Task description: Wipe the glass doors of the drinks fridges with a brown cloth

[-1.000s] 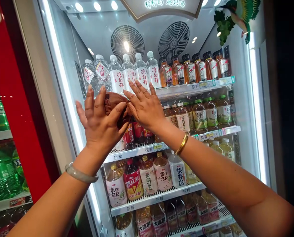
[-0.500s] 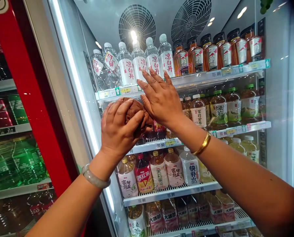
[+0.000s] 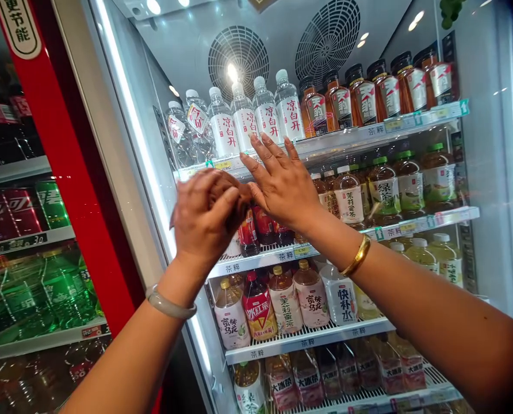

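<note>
Head: left hand [image 3: 207, 221] grips cloth [image 3: 234, 192]; right hand [image 3: 282, 184] flat on glass.

Two hands are raised at the fridge door: one left hand [image 3: 207, 221] and one right hand [image 3: 282, 187]. Each wrist bears one bangle, a pale one [image 3: 170, 303] and a gold one [image 3: 356, 256], so two in all. One brown cloth [image 3: 233, 192] shows between the hands. Two round fan grilles [image 3: 238, 62] sit on the back wall. The top shelf [image 3: 394, 123] carries six clear water bottles [image 3: 244, 122] in view and six amber tea bottles [image 3: 362, 95]. Four shelves of drinks can be counted.
</note>
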Demonstrator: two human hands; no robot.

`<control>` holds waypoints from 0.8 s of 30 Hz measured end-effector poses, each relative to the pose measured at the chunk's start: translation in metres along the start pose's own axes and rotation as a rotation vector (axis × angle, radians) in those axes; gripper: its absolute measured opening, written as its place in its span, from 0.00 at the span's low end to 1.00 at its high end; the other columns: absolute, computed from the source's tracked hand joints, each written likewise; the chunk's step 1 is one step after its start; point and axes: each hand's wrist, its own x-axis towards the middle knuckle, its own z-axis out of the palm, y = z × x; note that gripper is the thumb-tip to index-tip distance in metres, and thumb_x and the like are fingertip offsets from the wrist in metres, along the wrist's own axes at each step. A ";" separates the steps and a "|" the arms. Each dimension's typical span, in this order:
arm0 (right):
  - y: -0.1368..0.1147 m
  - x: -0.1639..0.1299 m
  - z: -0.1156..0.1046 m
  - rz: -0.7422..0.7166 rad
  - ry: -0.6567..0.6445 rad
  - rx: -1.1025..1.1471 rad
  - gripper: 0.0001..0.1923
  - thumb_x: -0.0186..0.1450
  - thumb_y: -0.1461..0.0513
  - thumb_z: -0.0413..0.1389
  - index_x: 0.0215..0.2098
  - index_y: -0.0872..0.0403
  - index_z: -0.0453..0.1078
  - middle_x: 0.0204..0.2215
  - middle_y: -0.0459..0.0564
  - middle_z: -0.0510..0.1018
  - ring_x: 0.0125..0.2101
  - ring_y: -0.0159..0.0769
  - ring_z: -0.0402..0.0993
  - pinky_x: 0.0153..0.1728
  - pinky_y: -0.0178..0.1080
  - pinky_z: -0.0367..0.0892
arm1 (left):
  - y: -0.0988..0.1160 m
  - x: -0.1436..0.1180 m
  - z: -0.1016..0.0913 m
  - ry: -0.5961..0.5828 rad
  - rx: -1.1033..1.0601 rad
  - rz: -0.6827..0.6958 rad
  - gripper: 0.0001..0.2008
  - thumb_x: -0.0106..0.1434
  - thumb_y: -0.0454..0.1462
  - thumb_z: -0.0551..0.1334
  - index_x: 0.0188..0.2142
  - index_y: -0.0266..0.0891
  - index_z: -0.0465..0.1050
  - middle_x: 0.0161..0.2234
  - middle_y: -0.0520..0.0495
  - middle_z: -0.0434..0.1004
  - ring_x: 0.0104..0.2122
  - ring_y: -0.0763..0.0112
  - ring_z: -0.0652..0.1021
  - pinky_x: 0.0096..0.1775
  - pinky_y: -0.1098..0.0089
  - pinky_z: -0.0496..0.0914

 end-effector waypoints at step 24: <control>-0.033 -0.046 0.000 0.017 -0.123 -0.136 0.29 0.76 0.58 0.45 0.74 0.52 0.54 0.78 0.55 0.47 0.78 0.42 0.35 0.79 0.56 0.34 | 0.042 -0.046 -0.012 -0.050 -0.144 -0.039 0.23 0.61 0.36 0.73 0.54 0.53 0.74 0.67 0.45 0.67 0.67 0.43 0.69 0.64 0.35 0.68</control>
